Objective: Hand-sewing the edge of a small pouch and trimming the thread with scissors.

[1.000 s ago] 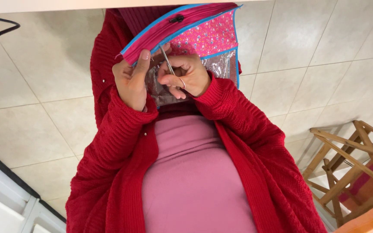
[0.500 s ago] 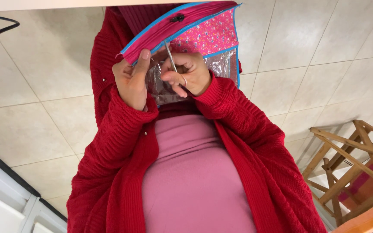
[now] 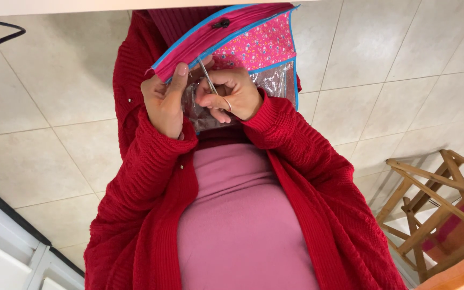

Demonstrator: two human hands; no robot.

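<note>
Above the tiled floor point(image 3: 55, 161), both hands hold a pink zip pouch point(image 3: 253, 45).

Left hand point(image 3: 163, 102) grips the pink pouch point(image 3: 253, 45) at its blue-trimmed zip edge, thumb on top. Right hand point(image 3: 232, 96) pinches a thin metal tool point(image 3: 207, 77) against the pouch's clear front panel; ring on one of its fingers. Red cardigan sleeves, pink top below. Tiled floor point(image 3: 44, 107); wooden stool point(image 3: 436, 198) at right.
</note>
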